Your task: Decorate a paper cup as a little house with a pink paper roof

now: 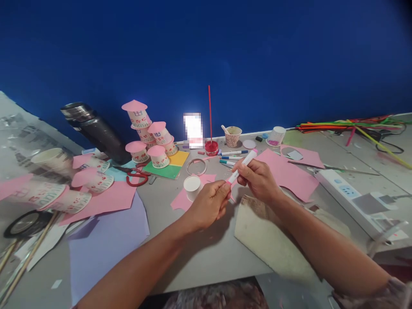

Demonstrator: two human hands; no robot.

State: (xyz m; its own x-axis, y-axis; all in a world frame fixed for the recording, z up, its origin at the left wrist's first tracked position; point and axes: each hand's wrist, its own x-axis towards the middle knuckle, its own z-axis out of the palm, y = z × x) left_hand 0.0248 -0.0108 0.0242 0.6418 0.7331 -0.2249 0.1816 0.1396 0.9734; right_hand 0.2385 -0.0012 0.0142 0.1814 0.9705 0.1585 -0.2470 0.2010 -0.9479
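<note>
2 hands clamp 1 marker [245,163] — right hand [259,180] steadying its barrel, left hand [209,204] pinching the pink end, cup [192,185] just beyond.

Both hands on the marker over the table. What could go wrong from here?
1. The left hand pinches the pink end of the marker, which the right hand grips. If the end pops off with a jerk, the tip may streak the pink paper lying close by.
2. The upturned white cup stands just beside the left hand, so a sideways slip might knock it over.
</note>
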